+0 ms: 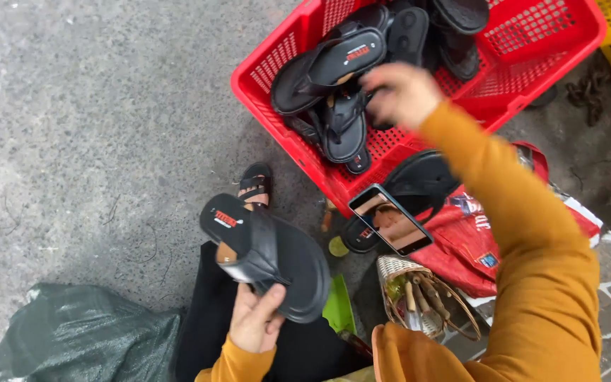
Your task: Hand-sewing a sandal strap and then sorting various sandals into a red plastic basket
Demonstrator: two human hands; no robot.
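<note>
Head view. Left hand (254,320), lower centre, fingers clamped on the heel end of a black slide sandal (266,255); its long axis runs up-left toward the toe. Right hand (403,92), upper centre, blurred over the red plastic crate (532,67); finger spread unreadable, nothing clearly held. Black sandals in the crate (341,85) lie just left of those fingers, nearer this hand. A propped smartphone (390,219) stands below the crate, a small wicker basket (419,297) under it.

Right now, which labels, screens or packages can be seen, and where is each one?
Sandal label: small red and white mark on the black sandal held by the left hand.
Phone screen: lit rectangle leaning below the red basket.
Red printed bag: crumpled, beneath the phone.
</note>
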